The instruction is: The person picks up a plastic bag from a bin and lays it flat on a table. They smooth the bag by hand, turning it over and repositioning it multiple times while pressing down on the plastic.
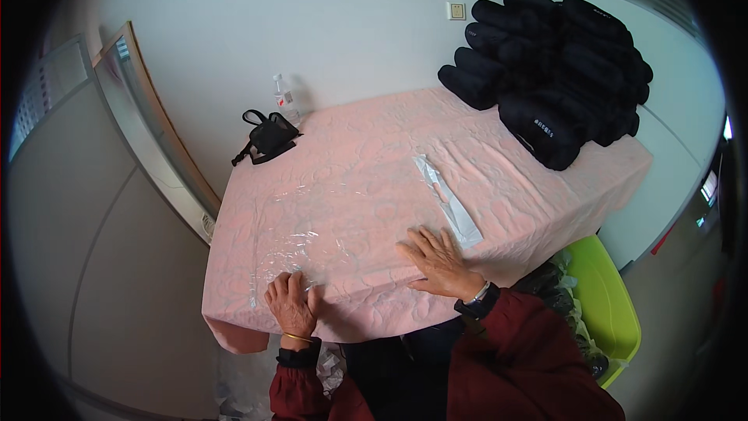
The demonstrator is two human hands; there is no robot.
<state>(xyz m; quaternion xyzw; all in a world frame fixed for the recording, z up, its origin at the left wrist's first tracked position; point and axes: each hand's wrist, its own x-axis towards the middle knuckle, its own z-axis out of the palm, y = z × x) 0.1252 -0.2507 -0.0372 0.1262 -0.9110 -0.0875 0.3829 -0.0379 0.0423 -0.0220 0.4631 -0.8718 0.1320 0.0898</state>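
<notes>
A clear plastic bag [304,245] lies flat on the pink tablecloth [374,121], glinting most at its left part. My left hand [291,304] rests on the bag's near left part, fingertips down and slightly bent, thumb apart. My right hand [440,263] lies palm down farther right, with its fingers spread. Just beyond those fingers runs a long white strip [449,204], slanting away from me. Whether the strip is joined to the clear bag, I cannot tell. Neither hand grips anything that I can see.
Many black rolled cushion-like bundles [545,62] are piled at the table's far right. A black strapped pouch [270,139] and a clear bottle [284,100] stand at the far left. A lime-green bin [600,296] is on the floor at right. A wall socket [456,11] is behind.
</notes>
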